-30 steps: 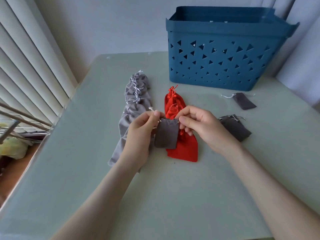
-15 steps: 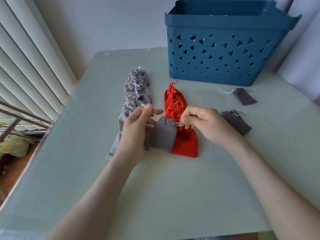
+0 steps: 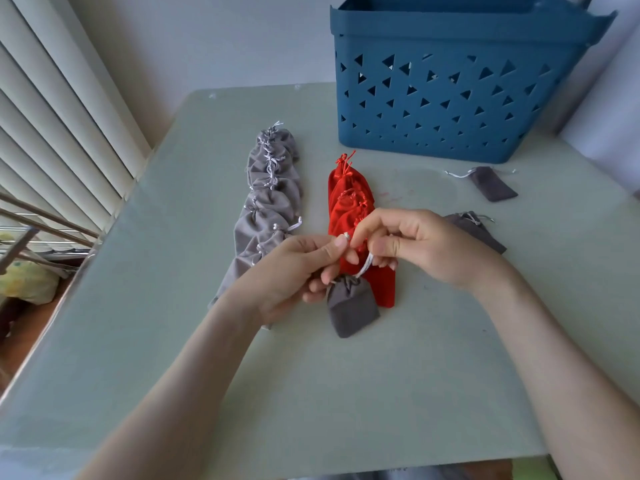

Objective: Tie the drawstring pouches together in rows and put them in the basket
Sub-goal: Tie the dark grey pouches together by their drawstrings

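Observation:
A small dark grey pouch (image 3: 351, 306) hangs by its white drawstring (image 3: 365, 265) just above the table, its mouth gathered tight. My left hand (image 3: 294, 271) and my right hand (image 3: 412, 244) both pinch that drawstring above the pouch, fingertips nearly touching. Behind them lies a row of red pouches (image 3: 349, 202), tied together. Left of it stretches a long row of light grey pouches (image 3: 270, 199) joined by white cords. The blue basket (image 3: 446, 50) stands at the back right.
Two loose dark grey pouches lie on the pale green table (image 3: 311, 393): one (image 3: 493, 183) in front of the basket, another (image 3: 479, 232) partly hidden behind my right hand. White blinds (image 3: 59, 126) run along the table's left edge.
Both hands have come together and pulled the drawstring up, cinching the dark grey pouch's mouth. The pouch now dangles lower, below my fingers, instead of stretched flat between them.

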`<state>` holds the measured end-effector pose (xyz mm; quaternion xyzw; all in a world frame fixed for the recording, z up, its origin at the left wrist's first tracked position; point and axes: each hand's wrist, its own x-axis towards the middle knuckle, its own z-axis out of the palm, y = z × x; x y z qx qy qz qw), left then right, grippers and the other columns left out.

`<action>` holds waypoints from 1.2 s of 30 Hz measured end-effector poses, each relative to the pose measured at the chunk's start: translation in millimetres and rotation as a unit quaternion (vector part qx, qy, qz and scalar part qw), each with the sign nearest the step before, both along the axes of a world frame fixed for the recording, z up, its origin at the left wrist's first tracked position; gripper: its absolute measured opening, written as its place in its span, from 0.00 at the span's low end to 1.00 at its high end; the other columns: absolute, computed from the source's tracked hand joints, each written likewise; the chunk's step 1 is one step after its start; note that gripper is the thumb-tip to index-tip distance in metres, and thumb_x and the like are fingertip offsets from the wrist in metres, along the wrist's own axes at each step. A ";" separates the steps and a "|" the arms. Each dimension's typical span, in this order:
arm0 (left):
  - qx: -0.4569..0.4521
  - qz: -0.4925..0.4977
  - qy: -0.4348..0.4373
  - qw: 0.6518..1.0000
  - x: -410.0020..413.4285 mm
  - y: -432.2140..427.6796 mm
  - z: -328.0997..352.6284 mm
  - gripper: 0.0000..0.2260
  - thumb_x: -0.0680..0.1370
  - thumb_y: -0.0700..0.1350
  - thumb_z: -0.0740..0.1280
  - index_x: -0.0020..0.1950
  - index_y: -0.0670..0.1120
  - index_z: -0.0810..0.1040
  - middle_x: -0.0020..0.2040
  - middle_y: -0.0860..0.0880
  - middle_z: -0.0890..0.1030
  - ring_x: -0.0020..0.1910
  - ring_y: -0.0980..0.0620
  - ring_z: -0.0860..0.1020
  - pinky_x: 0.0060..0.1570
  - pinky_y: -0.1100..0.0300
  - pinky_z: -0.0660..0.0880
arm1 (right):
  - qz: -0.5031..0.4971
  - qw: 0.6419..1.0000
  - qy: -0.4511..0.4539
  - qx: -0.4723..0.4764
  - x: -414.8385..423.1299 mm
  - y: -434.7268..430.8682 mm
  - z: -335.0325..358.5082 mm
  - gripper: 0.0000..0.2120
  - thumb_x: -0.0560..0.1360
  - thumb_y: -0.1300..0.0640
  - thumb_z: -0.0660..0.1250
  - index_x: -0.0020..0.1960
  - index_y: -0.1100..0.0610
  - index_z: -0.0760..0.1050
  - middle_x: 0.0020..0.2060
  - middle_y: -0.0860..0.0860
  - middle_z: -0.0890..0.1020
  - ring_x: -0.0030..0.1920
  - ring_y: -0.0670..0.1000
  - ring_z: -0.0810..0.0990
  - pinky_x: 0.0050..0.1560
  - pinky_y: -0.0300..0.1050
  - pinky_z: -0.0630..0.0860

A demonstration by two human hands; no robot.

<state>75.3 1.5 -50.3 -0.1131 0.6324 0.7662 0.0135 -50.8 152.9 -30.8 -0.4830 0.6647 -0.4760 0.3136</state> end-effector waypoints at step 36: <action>-0.004 0.082 -0.008 0.997 -2.5 10.0 1.8 0.17 0.82 0.45 0.57 0.33 0.42 0.70 0.26 0.49 0.69 0.25 0.53 0.65 0.25 0.63 0.62 | -0.142 0.983 0.095 -0.068 15.9 -19.7 -15.7 0.05 0.74 0.63 0.70 0.49 0.58 0.79 0.42 0.49 0.82 0.44 0.45 0.80 0.50 0.39 0.75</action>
